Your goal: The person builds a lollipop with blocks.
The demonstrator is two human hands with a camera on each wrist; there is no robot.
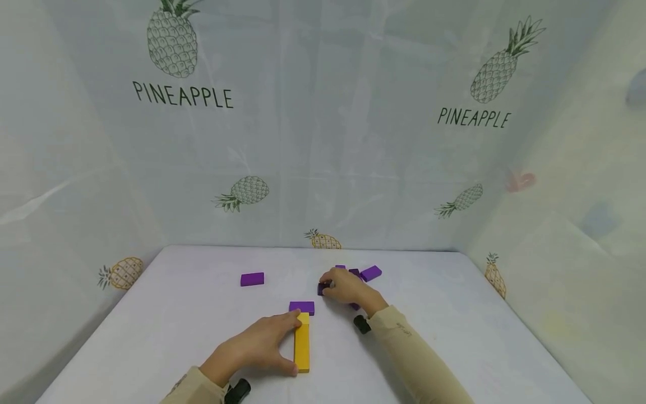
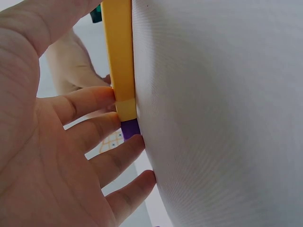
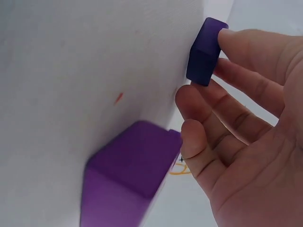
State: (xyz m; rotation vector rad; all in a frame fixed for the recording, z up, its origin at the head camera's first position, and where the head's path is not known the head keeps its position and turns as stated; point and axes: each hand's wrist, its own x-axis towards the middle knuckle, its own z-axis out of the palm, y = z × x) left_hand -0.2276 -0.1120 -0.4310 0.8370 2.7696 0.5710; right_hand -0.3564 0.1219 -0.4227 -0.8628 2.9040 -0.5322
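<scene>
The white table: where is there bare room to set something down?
The table is bare between its left edge and the left hand, and between the right sleeve and its right edge. It's crowded around the right hand among purple blocks, and mid-table, where the left hand touches the yellow block.

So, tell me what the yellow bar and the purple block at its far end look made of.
Yellow bar: probably painted wood or plastic, smooth, satiny, evenly coloured. Purple block: perhaps the same, smooth, uniform colour, straight edges; no grain shows.
</scene>
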